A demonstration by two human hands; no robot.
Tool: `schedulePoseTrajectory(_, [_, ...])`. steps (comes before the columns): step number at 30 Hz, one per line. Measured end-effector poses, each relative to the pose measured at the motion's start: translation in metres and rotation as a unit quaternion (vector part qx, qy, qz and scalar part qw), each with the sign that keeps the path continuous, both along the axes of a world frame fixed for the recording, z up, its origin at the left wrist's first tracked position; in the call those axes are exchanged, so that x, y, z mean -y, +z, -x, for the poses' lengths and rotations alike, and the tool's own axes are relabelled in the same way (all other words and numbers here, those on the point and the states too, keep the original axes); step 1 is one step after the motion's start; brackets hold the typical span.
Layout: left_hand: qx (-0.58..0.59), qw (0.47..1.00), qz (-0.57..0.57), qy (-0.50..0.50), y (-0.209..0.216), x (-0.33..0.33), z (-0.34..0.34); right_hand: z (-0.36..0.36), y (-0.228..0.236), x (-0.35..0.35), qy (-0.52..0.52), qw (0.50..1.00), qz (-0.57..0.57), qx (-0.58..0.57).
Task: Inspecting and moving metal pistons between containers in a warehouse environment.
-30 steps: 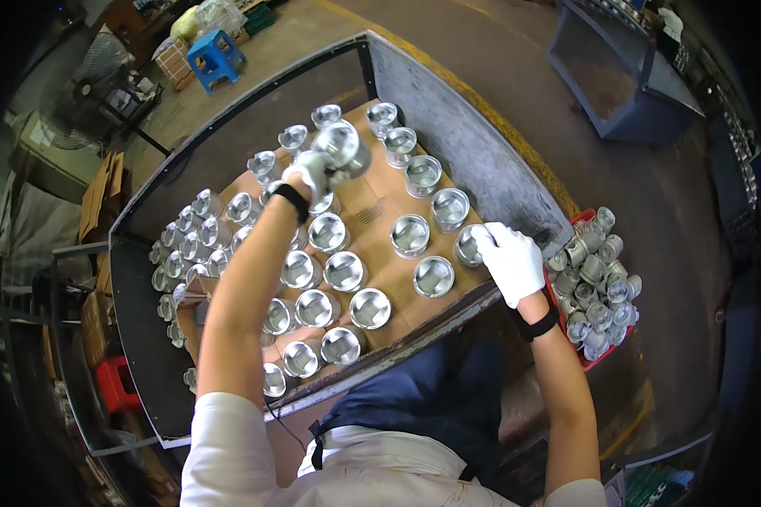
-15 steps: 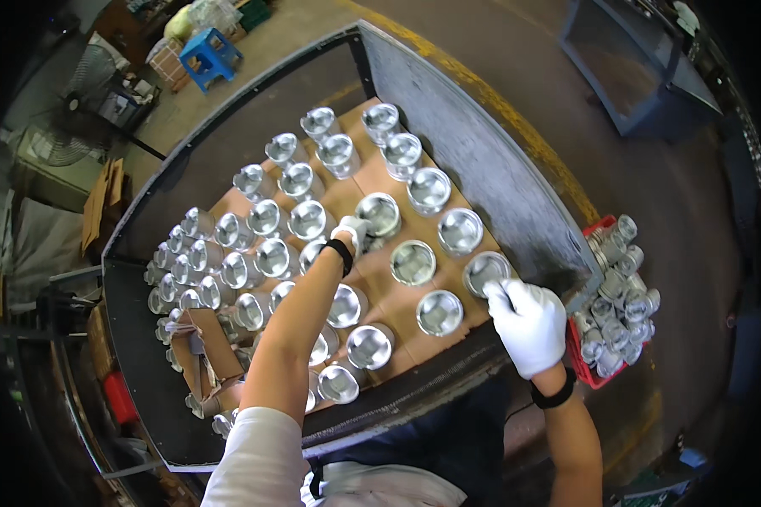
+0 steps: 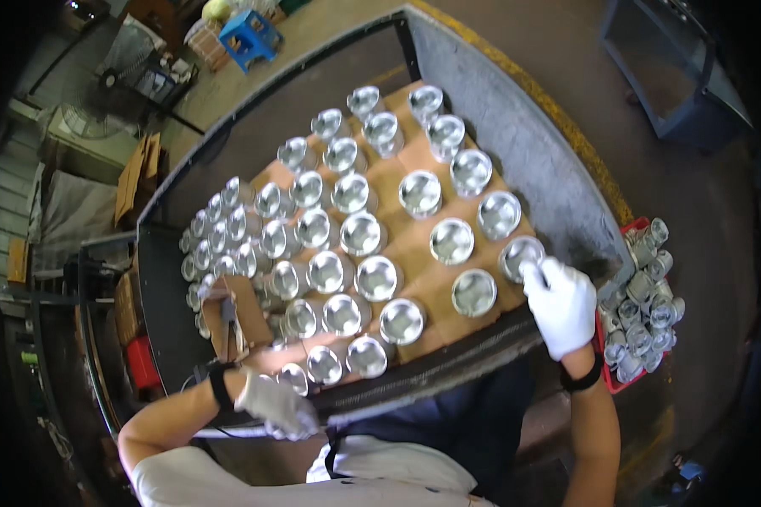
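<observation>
My right hand (image 3: 560,306), in a white glove, has its thumb and fingers closed on the near rim of a silvery metal piston (image 3: 521,252) at the right corner of the cardboard layer (image 3: 431,324). My left hand (image 3: 277,407), gloved in white too, hangs over the bin's front edge with fingers loosely stretched and slightly blurred. Nothing shows in it. Closest to that hand are a piston (image 3: 292,378) and another piston (image 3: 324,365) in the front row. Several more pistons stand upright in rows on the cardboard, open ends up.
A grey metal bin (image 3: 516,127) surrounds the pistons. A torn cardboard piece (image 3: 232,317) stands at its left. Right of the bin, a red crate (image 3: 602,351) is heaped with metal parts. Farther off are another metal bin (image 3: 664,72), a blue stool (image 3: 250,39) and a fan (image 3: 131,55).
My left hand has drawn back from the middle pistons to the bin's front edge. My right hand stays on the same piston. The whole view has shifted, moving the bin up and right.
</observation>
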State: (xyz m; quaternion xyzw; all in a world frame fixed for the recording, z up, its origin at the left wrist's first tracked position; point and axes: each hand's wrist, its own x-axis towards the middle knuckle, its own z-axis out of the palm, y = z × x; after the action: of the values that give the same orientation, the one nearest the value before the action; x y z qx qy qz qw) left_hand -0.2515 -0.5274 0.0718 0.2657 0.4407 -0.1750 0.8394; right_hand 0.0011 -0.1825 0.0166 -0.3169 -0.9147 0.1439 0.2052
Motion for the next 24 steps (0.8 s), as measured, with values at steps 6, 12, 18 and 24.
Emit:
schedulePoseTrajectory(6, [-0.315, 0.859, -0.334, -0.226, -0.022, 0.187, -0.137, -0.005, -0.005, -0.008, -0.011, 0.999, -0.038, 0.031])
schedulePoseTrajectory(12, [-0.383, 0.89, -0.243, -0.039, -0.188, 0.319, -0.249, -0.014, 0.007, 0.026, -0.088, 0.978, -0.031, -0.187])
schedulePoseTrajectory(18, [-0.412, 0.86, -0.28, -0.113, -0.217, 0.357, -0.274, -0.165, -0.051, 0.074, -0.196, 0.975, -0.028, -0.101])
schedulePoseTrajectory(24, [-0.39, 0.841, -0.333, -0.173, -0.242, 0.352, -0.257, -0.469, -0.242, 0.22, 0.328, 0.771, 0.129, 0.53])
